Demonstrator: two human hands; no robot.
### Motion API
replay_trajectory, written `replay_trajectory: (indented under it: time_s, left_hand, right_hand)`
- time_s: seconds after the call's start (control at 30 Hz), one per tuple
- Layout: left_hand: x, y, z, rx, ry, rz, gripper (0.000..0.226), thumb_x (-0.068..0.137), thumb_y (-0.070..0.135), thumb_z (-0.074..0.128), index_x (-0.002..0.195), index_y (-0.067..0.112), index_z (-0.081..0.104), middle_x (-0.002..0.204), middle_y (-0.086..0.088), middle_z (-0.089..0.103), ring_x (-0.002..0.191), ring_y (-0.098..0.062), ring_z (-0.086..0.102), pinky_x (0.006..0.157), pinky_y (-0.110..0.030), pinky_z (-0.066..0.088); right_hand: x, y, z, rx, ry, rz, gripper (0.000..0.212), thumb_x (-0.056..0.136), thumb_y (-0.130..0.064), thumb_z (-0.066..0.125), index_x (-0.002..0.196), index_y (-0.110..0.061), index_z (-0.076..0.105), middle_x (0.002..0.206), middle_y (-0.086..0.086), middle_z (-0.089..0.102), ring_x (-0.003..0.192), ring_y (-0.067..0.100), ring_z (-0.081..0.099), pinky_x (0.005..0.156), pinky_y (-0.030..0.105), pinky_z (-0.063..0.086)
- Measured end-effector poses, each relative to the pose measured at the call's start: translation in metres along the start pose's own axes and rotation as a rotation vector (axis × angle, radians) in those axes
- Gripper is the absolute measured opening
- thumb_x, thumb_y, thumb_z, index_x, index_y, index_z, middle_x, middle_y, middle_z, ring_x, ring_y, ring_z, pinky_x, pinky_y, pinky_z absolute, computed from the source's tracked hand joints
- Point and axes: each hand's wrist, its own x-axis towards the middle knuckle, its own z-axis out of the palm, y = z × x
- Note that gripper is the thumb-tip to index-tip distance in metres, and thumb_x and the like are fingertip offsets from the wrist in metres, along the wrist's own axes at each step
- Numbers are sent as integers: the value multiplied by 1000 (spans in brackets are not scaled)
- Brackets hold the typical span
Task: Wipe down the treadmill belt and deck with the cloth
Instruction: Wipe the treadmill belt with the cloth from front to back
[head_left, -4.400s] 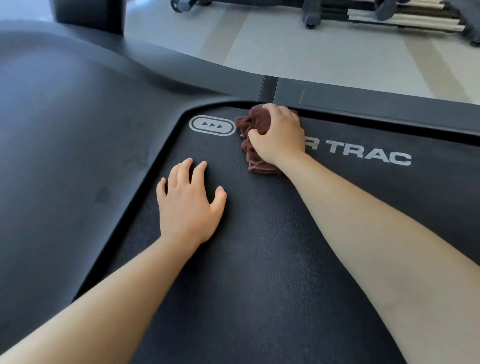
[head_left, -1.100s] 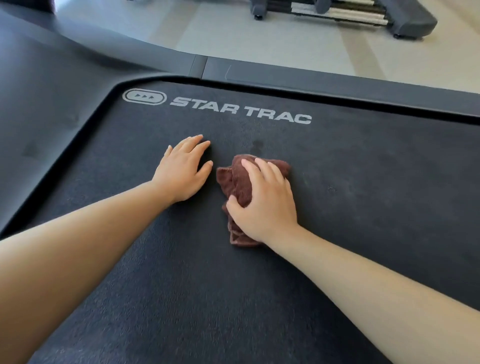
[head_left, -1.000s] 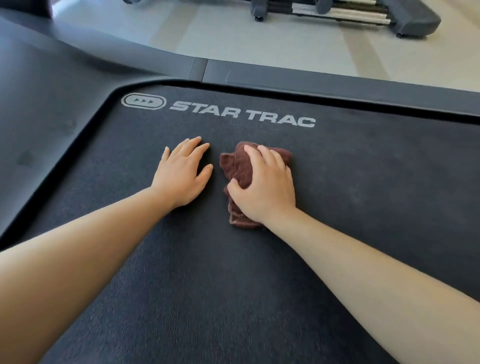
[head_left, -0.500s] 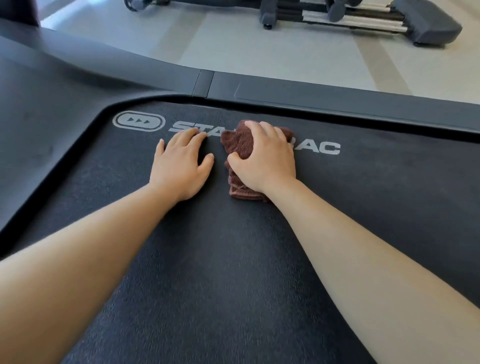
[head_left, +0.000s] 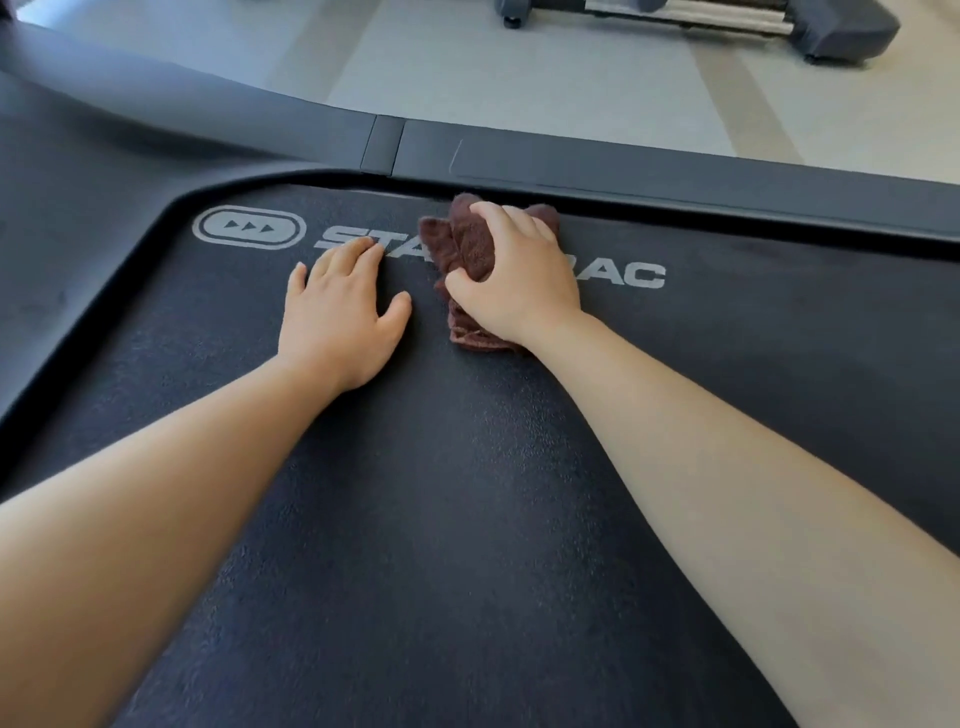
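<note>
The black treadmill belt (head_left: 467, 519) fills most of the view, with white STAR TRAC lettering near its far edge. A folded dark brown cloth (head_left: 467, 249) lies on that lettering, close to the far side rail (head_left: 675, 176) of the deck. My right hand (head_left: 519, 280) presses down on the cloth and grips it, hiding its middle. My left hand (head_left: 337, 317) rests flat on the belt just left of the cloth, fingers spread, holding nothing.
The grey deck cover (head_left: 78, 208) curves around the belt's left end. Beyond the far rail lies pale floor (head_left: 519, 78), with another machine's base (head_left: 779, 26) at the top right.
My right hand has pushed the cloth away from me, from mid-belt up over the lettering to the far rail. My left hand has slid forward a little beside it.
</note>
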Motion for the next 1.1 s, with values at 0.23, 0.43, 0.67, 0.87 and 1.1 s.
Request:
replay_trajectory:
  time_s: [0.23, 0.43, 0.67, 0.87, 1.1]
  left_hand:
    - [-22, 29, -6, -64, -86, 146, 49, 93, 36, 43, 139, 17, 42, 150, -1, 34, 139, -23, 26, 113, -53, 16]
    - [-35, 58, 6, -69, -111, 177, 53, 93, 42, 39, 143, 25, 33, 152, 6, 27, 141, -15, 18, 112, -59, 5]
    - [-35, 57, 14, -65, -26, 187, 52, 90, 43, 40, 139, 27, 39, 148, 8, 33, 138, -13, 24, 113, -56, 9]
    - [-33, 55, 16, -71, -41, 185, 52, 90, 45, 38, 140, 29, 37, 149, 9, 31, 139, -13, 22, 114, -55, 7]
    - [-35, 59, 10, -64, -57, 165, 52, 91, 44, 40, 140, 27, 38, 150, 5, 32, 139, -18, 22, 114, -54, 8]
  right_hand:
    - [-91, 27, -27, 2, 66, 32, 64, 80, -40, 59, 139, -22, 41, 141, -5, 44, 132, 20, 34, 104, 38, 35]
    - [-79, 36, -29, -11, 87, 101, 61, 80, -43, 58, 137, -25, 43, 138, -4, 45, 132, 20, 34, 107, 40, 33]
    - [-8, 55, -26, -6, 122, 163, 57, 79, -44, 56, 132, -26, 47, 132, -1, 50, 126, 23, 39, 103, 42, 36]
    - [1, 67, -32, -3, 66, 144, 62, 81, -45, 57, 138, -25, 42, 140, -2, 45, 132, 23, 35, 106, 39, 34]
    - [-110, 60, -57, 1, 36, 80, 64, 81, -36, 60, 140, -20, 41, 143, -1, 42, 133, 22, 33, 108, 39, 31]
